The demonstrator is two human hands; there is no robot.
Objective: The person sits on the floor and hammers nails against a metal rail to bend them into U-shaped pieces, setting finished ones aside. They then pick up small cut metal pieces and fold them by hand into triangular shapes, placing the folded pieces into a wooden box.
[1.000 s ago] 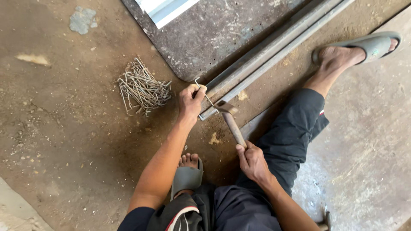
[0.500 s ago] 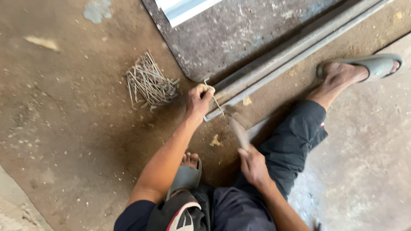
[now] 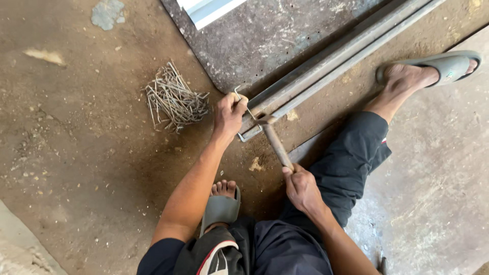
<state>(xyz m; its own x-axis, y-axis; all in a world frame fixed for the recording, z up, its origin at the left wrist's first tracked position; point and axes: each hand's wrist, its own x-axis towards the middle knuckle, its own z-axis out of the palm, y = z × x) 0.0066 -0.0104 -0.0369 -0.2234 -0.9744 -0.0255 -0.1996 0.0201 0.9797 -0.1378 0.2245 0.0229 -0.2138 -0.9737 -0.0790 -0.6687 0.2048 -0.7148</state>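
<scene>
On a dusty brown dirt floor (image 3: pixel 76 168), left hand (image 3: pixel 229 114) grasps a bent wire (image 3: pixel 243 102) against long grey steel bars (image 3: pixel 331 63) at centre; right hand (image 3: pixel 300 188) clenches a wooden-handled hammer (image 3: pixel 275 140).

On the floor (image 3: pixel 76 153), a heap of nails (image 3: pixel 173 99) lies left of the left hand (image 3: pixel 229 114); the steel bars (image 3: pixel 336 61) run rightward, the hammer (image 3: pixel 272 137) before them.
</scene>
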